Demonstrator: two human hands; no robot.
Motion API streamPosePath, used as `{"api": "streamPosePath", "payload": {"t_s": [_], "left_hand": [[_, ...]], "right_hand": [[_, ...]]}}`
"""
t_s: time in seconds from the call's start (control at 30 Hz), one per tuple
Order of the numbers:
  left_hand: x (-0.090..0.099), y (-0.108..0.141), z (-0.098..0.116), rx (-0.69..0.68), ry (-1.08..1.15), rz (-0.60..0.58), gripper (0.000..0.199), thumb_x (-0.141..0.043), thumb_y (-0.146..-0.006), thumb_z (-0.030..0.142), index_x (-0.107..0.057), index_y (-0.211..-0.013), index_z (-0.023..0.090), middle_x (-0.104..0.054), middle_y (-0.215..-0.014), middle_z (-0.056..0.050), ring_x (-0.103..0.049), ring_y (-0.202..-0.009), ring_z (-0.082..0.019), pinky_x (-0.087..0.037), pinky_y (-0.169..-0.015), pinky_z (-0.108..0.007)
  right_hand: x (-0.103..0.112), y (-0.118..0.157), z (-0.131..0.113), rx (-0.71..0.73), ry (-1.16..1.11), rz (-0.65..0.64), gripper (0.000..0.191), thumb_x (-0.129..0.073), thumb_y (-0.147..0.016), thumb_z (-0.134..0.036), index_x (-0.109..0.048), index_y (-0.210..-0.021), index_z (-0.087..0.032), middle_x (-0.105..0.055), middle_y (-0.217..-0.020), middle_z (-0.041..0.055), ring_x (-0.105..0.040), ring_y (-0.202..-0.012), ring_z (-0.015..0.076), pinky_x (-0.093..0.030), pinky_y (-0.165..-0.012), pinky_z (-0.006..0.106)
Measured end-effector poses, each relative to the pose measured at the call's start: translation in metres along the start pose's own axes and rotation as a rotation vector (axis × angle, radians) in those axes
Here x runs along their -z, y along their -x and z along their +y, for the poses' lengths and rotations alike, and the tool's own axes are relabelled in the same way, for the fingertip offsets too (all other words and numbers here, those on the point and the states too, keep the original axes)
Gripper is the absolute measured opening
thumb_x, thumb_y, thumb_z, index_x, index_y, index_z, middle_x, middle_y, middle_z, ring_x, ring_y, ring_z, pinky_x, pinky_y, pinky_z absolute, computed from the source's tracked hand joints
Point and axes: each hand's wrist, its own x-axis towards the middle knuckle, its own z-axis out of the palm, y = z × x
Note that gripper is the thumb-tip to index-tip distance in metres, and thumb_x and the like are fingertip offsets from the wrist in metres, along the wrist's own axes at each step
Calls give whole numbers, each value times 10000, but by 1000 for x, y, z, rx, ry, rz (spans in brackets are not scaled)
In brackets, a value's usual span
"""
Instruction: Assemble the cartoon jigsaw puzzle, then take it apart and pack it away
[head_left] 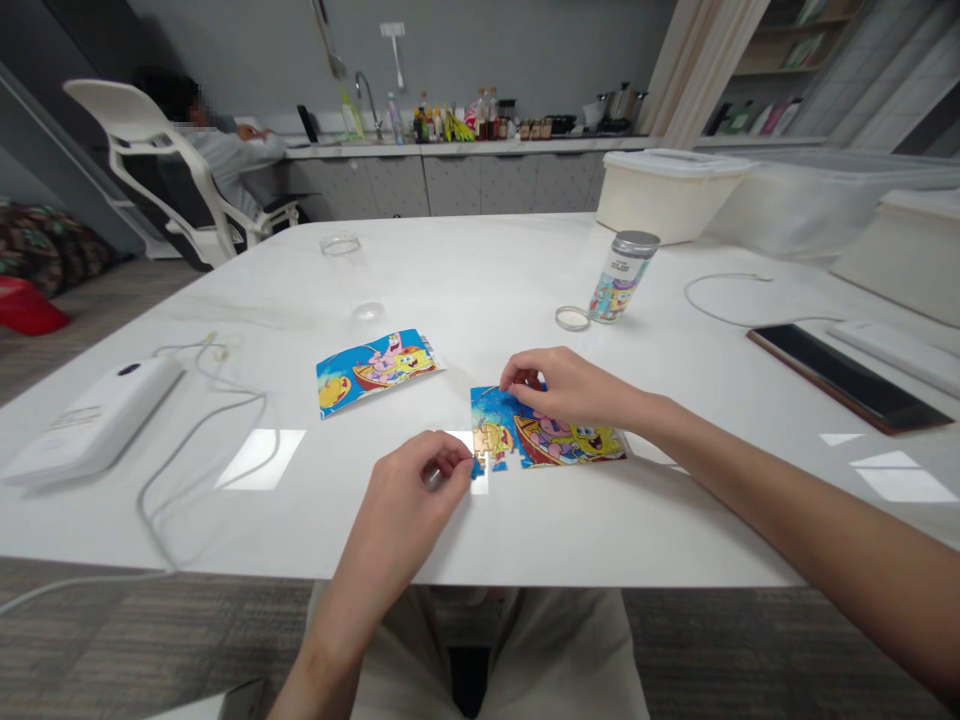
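Glossy white table (480,270), jigsaw puzzle (562,445) (cartoon print), kitchen counter (450,148) behind

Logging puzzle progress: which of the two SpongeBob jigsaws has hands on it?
The nearer jigsaw: the left hand is at its left end, the right hand on its top edge. The farther jigsaw lies untouched.

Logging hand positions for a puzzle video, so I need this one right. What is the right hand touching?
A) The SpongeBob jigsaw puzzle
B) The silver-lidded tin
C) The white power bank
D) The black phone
A. The right hand has its fingers down on the top edge of the SpongeBob jigsaw puzzle, which lies on the white table.
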Motion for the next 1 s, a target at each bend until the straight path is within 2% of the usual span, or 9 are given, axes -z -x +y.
{"api": "streamPosePath", "payload": {"t_s": [0.47,0.63,0.87,0.93,1.0], "left_hand": [[-4,2,-3,-10,37,59,96,-571,-784,236,-655,-743,216,-616,-637,39,-501,-561,-115,-417,-570,-237],[-3,2,-2,13,73,47,92,-587,-785,240,-659,-736,213,-628,-640,39,-520,-578,-116,-415,-575,-233],[0,3,-8,84,182,-11,155,-620,-806,352,-692,-788,216,-694,-731,18,-571,-647,-135,-415,-596,-245],[0,3,-8,99,195,-12,171,-625,-802,368,-691,-794,211,-694,-722,12,-568,-647,-140,-411,-596,-250],[0,2,-8,104,211,-9,180,-628,-796,375,-686,-788,205,-691,-710,6,-570,-650,-145,-408,-594,-251]], "right_hand": [[-2,0,2,11,27,-2,153,-527,-803,-135,-669,-851,-168,-685,-802,27,-575,-692,125,-429,-666,254],[-2,0,3,16,27,-13,155,-527,-807,-137,-671,-858,-164,-692,-815,29,-580,-694,123,-431,-669,251],[-2,0,1,11,12,-20,148,-534,-810,-147,-673,-860,-161,-689,-804,32,-578,-693,125,-429,-669,253],[0,1,-2,23,-37,-57,134,-550,-814,-165,-675,-861,-161,-687,-795,29,-576,-688,124,-431,-660,250],[2,3,-7,63,-113,-150,128,-564,-820,-187,-680,-868,-162,-691,-794,26,-584,-694,124,-438,-657,246]]}}
